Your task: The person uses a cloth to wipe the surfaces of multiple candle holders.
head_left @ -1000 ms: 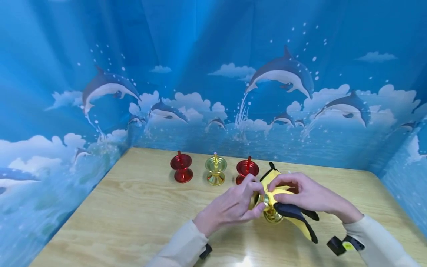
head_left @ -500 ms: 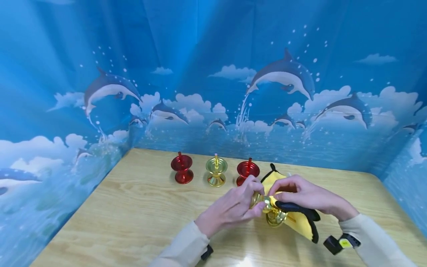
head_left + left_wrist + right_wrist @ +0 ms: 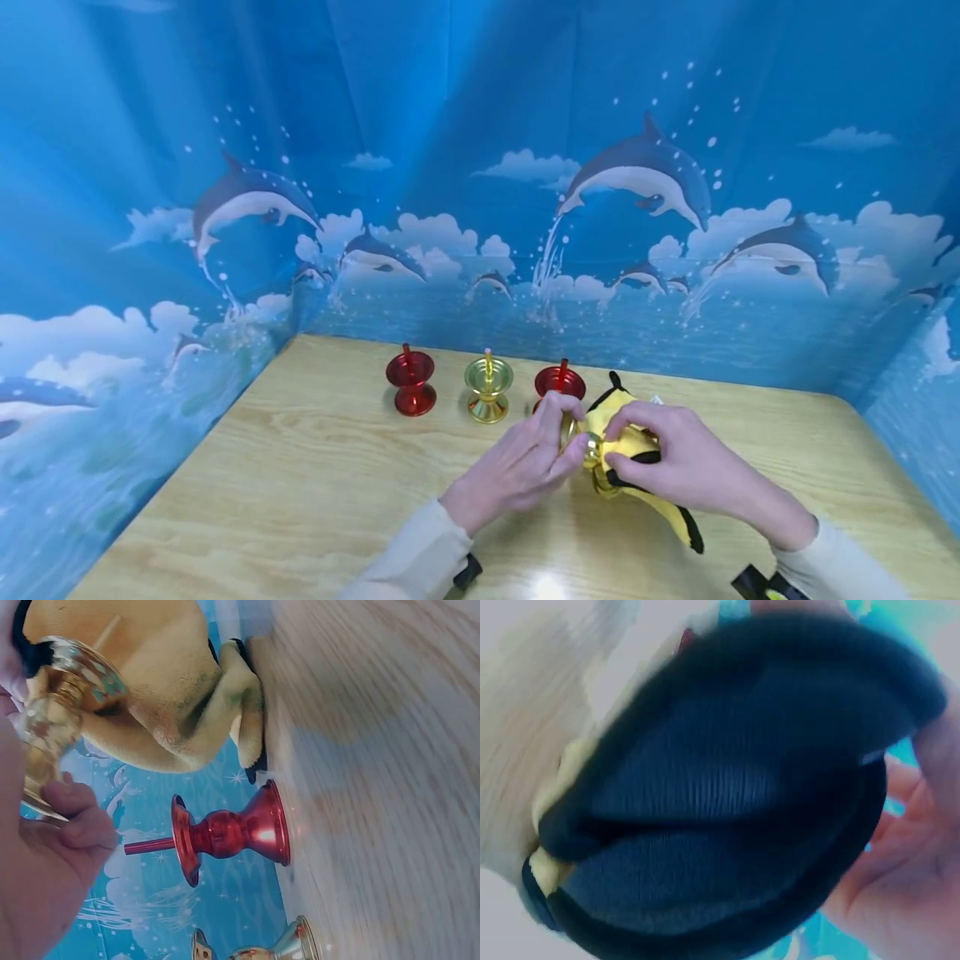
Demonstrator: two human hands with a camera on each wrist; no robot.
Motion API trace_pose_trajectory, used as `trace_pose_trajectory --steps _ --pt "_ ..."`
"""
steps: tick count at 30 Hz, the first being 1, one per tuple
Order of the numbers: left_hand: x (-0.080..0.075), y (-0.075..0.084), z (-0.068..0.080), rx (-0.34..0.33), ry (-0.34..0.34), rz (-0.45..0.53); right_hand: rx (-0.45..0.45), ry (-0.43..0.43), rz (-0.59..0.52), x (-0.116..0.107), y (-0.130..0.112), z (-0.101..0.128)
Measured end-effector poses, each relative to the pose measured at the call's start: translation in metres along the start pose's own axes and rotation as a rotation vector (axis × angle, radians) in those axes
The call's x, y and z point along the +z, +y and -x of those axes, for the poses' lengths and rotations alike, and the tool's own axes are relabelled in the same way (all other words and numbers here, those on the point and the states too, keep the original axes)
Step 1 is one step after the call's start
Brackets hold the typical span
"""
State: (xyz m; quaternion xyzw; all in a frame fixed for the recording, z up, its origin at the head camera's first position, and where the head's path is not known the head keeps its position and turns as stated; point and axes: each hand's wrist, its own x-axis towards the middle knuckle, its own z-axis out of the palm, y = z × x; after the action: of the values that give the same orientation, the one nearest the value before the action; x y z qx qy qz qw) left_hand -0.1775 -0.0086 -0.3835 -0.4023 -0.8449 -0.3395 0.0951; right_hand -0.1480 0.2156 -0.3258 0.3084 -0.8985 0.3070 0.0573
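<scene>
Basically both hands meet over the table, working on one gold candle holder. Left hand pinches its rim end, thumb and fingertips curled round the cup; the left wrist view shows the gold candle holder lying sideways, stem between those fingers, foot toward the cloth. Right hand grips a yellow cloth with black trim, fingers curled and pressing it against the holder's other end. The right wrist view is almost all dark cloth, blurred, nothing else readable. The holder sits between the two sets of fingertips, lifted off the wood as far as I can tell.

Just beyond the left fingertips stands a red candle holder, upright, its spike partly hidden by the knuckles; the left wrist view shows it close to the cloth's hanging corner. Further left of the fingers are another gold holder and a second red one, well apart from the hands. Dolphin backdrop behind.

Risks, my read: the pinch is only on the rim, so a hard rub from the right could twist the shiny metal out of the left fingers. The trailing cloth or the left knuckles could also tip the nearest red holder, since it stands so close.
</scene>
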Motion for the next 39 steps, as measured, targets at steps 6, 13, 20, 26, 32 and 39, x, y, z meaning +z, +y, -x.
trace_pose_trajectory --steps 6,13,20,26,32,39 --pt "0.003 0.004 0.001 -0.216 -0.012 0.149 -0.133 0.201 0.218 0.022 -0.009 0.006" --pt "0.002 0.012 -0.01 -0.464 0.043 0.281 -0.167 0.358 0.388 0.04 -0.01 0.007" --pt "-0.001 0.019 -0.022 -0.705 0.048 0.46 -0.217 0.437 0.459 0.049 -0.006 0.007" --pt "0.001 0.021 -0.018 -0.756 0.015 0.57 -0.152 0.489 0.457 0.054 -0.004 0.012" --pt "0.0 0.017 -0.016 -0.627 0.001 0.566 -0.016 0.491 0.45 0.048 -0.002 0.01" --pt "-0.003 0.009 -0.009 -0.408 -0.089 0.541 0.091 0.51 0.246 0.043 0.005 0.011"
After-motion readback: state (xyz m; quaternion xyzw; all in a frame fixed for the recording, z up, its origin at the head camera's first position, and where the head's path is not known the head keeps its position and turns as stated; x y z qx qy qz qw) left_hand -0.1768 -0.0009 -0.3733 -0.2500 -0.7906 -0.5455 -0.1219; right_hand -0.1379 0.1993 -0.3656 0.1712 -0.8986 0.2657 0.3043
